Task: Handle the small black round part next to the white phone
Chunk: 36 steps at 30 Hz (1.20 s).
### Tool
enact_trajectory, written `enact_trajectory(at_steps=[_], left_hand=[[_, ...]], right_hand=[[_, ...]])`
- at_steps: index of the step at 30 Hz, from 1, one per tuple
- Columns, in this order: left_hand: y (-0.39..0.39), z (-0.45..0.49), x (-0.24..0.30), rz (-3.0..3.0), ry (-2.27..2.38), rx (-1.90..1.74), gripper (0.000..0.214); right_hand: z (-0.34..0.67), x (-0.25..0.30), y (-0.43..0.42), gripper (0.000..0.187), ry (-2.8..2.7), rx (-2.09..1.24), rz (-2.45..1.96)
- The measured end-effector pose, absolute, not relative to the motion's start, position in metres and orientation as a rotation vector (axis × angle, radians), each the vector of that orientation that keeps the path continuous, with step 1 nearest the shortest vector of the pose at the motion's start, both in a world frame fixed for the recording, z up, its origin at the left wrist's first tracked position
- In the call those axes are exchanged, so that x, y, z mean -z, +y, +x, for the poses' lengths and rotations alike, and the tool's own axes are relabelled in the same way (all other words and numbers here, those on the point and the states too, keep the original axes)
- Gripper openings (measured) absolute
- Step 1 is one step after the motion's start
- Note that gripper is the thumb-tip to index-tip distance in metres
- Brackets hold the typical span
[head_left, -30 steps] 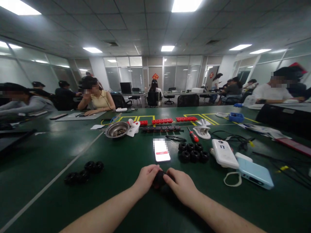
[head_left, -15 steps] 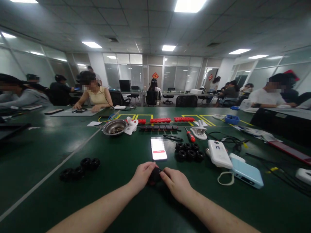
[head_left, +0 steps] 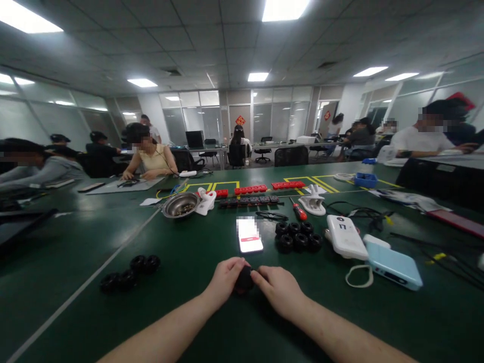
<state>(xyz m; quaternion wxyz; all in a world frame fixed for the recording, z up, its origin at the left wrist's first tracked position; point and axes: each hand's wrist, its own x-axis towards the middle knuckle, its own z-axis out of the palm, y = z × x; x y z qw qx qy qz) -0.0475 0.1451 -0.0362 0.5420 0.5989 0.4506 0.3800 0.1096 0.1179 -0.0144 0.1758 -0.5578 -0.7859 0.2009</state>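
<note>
Between my two hands, close above the green table, is a small black rubber tire point(head_left: 244, 280), partly covered by fingers. My left hand point(head_left: 226, 278) is closed on its left side, thumb on top. From the right, my right hand point(head_left: 278, 287) pinches the same tire with bent fingers. Just beyond my hands lies a phone point(head_left: 249, 236) with a lit screen. Several similar black tires point(head_left: 298, 237) stand in two rows to the right of the phone. On the left, another group of several black tires point(head_left: 128, 276) lies on the table.
A metal bowl point(head_left: 165, 207) of small parts sits at back left, near red perforated strips point(head_left: 250, 189) and a black strip point(head_left: 247, 202). A red screwdriver point(head_left: 300, 210), white stand point(head_left: 313, 204), white power bank point(head_left: 346, 237), light blue device point(head_left: 395, 264) and cables occupy the right. People sit around.
My view has shifted slightly, so the table items appear a little lower and mostly further right. Both hands keep hold of the tire, with barely any change in grip.
</note>
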Motion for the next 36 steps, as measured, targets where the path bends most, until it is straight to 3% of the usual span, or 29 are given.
enact_trajectory(at_steps=[6, 11, 15, 19, 24, 33, 36], left_hand=[[0.147, -0.0465, 0.0343, 1.398, 1.107, -0.88, 0.042], [0.1467, -0.0464, 0.0338, 1.331, 1.069, -0.943, 0.04], [0.1451, -0.0475, 0.0338, 1.368, 1.071, -0.917, 0.04], [0.1461, -0.0474, 0.0319, 1.422, 1.115, -0.915, 0.041], [0.1478, -0.0463, 0.0317, 1.501, 1.151, -0.997, 0.043], [0.1493, -0.0491, 0.037, 1.324, 1.061, -0.946, 0.04], [0.1521, -0.0493, 0.0384, 1.274, 1.068, -0.952, 0.041]], right_hand=[[0.1075, 0.0134, 0.1159, 0.026, -2.203, -0.508, -1.518], [0.1067, 0.0143, 0.1139, 0.029, -2.211, -0.504, -1.535], [0.1077, 0.018, 0.1174, 0.042, -2.243, -0.558, -1.537], [0.1097, 0.0158, 0.1181, 0.027, -2.259, -0.511, -1.444], [0.1102, 0.0109, 0.1142, 0.035, -2.198, -0.49, -1.398], [0.1059, 0.0149, 0.117, 0.022, -2.234, -0.419, -1.508], [0.1033, 0.0132, 0.1132, 0.037, -2.218, -0.375, -1.379]])
